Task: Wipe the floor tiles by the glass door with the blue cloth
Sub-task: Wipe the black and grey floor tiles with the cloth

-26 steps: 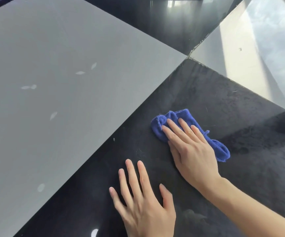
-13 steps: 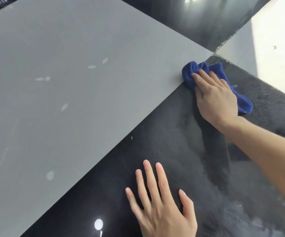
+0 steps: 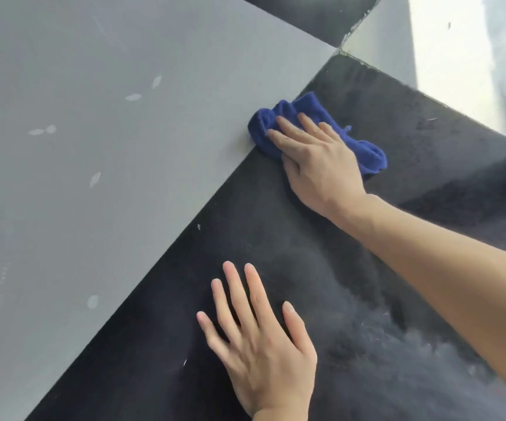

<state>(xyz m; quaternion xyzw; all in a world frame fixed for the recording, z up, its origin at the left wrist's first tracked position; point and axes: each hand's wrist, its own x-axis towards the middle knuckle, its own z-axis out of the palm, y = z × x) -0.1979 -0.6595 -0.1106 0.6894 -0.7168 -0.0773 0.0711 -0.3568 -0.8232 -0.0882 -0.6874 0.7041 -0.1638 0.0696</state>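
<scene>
Pressing blue cloth (image 3: pixel 312 117) flat with straight fingers of right hand (image 3: pixel 318 165), bunched across the seam between grey tile (image 3: pixel 109 177) and black tile (image 3: pixel 276 238). Resting left hand (image 3: pixel 258 344) spread, grasping nothing, on black tile near its seam edge.

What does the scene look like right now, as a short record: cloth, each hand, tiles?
blue cloth: bunched, lying across the seam between the grey and black tiles
right hand: fingers straight, pressing flat on the cloth
left hand: spread flat on the black tile, holding nothing
black tile: dusty smears and specks
grey tile: several pale spots
</scene>
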